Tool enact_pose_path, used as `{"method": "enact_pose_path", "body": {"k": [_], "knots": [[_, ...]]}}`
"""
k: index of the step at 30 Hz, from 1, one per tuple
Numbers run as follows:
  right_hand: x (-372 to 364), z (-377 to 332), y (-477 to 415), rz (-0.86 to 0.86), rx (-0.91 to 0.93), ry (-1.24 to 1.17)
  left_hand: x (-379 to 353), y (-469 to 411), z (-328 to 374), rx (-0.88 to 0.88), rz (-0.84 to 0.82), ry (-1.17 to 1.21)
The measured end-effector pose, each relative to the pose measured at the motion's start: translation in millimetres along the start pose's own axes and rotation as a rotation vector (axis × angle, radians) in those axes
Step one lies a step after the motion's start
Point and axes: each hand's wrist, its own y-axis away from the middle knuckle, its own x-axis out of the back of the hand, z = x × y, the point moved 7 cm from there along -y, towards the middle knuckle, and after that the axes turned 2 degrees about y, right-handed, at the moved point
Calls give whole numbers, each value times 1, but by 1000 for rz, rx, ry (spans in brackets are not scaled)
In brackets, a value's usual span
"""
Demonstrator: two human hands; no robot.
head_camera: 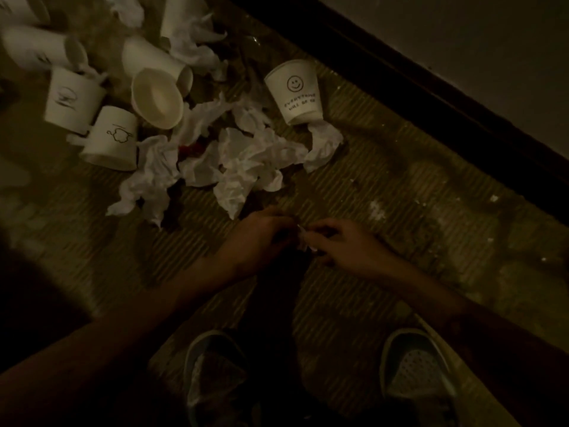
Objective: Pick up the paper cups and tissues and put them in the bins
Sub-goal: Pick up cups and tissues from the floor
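Fingers (320,232): left hand (258,238), right hand (345,248) pinch white scrap (303,240) near tissues (246,163).

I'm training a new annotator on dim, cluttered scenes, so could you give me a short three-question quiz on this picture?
1. True or false: the left hand and right hand hold nothing.
2. What is printed on the lone cup nearest the wall? A) a smiley face B) a star C) nothing
3. Which lies nearer the hands: the crumpled tissues or the cup cluster at upper left?
Key: 1 false, they pinch a small white scrap between them; 2 A; 3 the crumpled tissues.
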Motion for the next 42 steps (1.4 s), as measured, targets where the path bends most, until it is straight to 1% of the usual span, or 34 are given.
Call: {"method": "enact_pose_path", "body": {"k": [2,6,8,9,10,12,13,14,15,18,19,20,21,23,26,29,31,33,35,37,39,42], "knots": [[-2,-4,-3,-13,-39,-87,4,-5,2,-7,54,96],[-1,-18,-11,14,-117,-201,18,-15,8,24,200,310],[-3,-24,-15,7,-162,-287,24,-18,19,-23,249,359],[-2,-28,-17,14,-167,-317,28,-19,28,-72,244,336],[2,-32,-18,45,-170,-306,30,-21,37,-128,203,280],[21,-31,-16,159,-208,-212,28,-27,54,-215,51,174],[32,-30,-13,212,-223,-181,29,-30,60,-212,-15,164],[43,-30,-11,257,-222,-184,33,-34,62,-183,-15,153],[52,-28,-12,297,-208,-221,39,-39,61,-131,57,118],[73,-24,-18,417,-181,-362,67,-47,42,114,471,-150],[74,-22,-22,429,-176,-387,72,-47,32,199,548,-219],[74,-21,-25,427,-173,-413,74,-50,19,276,558,-253],[72,-18,-27,418,-180,-440,72,-53,6,339,520,-264],[63,-11,-27,371,-214,-474,62,-52,-14,396,418,-282],[48,-2,-27,265,-230,-499,46,-43,-23,357,343,-377],[38,2,-25,211,-244,-551,38,-35,-27,296,324,-468],[31,4,-23,171,-246,-606,35,-31,-30,231,330,-471],[24,4,-21,129,-238,-638,34,-28,-33,177,355,-373],[19,3,-19,126,-232,-669,35,-24,-32,142,376,-233],[14,2,-17,125,-249,-727,39,-19,-31,161,426,-50],[8,1,-14,100,-289,-802,45,-12,-25,219,515,218],[-4,-2,-12,32,-338,-899,43,-6,-11,334,620,701]]}}
